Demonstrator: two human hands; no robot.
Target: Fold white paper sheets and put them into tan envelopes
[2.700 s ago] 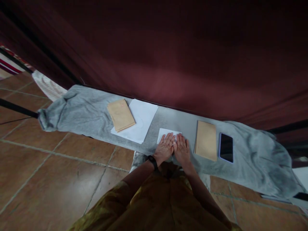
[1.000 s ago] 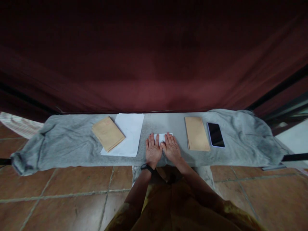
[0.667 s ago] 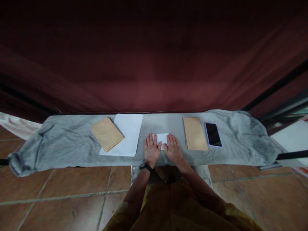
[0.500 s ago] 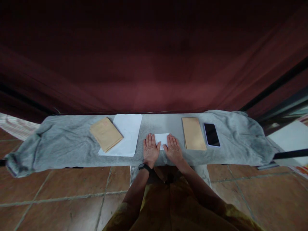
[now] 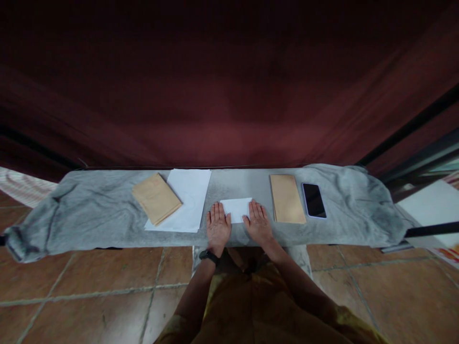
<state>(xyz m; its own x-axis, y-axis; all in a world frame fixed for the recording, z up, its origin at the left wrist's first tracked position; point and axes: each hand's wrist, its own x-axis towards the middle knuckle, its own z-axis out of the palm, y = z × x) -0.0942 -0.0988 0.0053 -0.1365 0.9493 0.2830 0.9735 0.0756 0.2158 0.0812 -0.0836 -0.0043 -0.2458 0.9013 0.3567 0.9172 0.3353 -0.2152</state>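
A small folded white paper (image 5: 236,209) lies on the grey cloth (image 5: 89,215) that covers a low bench. My left hand (image 5: 217,227) rests flat at the paper's left edge, fingers stretched out; a black band sits on that wrist. My right hand (image 5: 258,223) lies flat at the paper's right edge, fingers also straight. Neither hand holds anything. The middle of the paper shows bare between them.
To the left, a brown envelope (image 5: 156,198) lies on white sheets (image 5: 191,197). To the right are a second brown envelope (image 5: 287,198) and a dark phone (image 5: 313,200). A dark red curtain (image 5: 229,95) hangs behind; brown floor tiles (image 5: 89,282) lie in front.
My hands, which lay together over the folded paper, have slid apart to its left and right edges, baring its middle. The camera has also turned to face the bench squarely.
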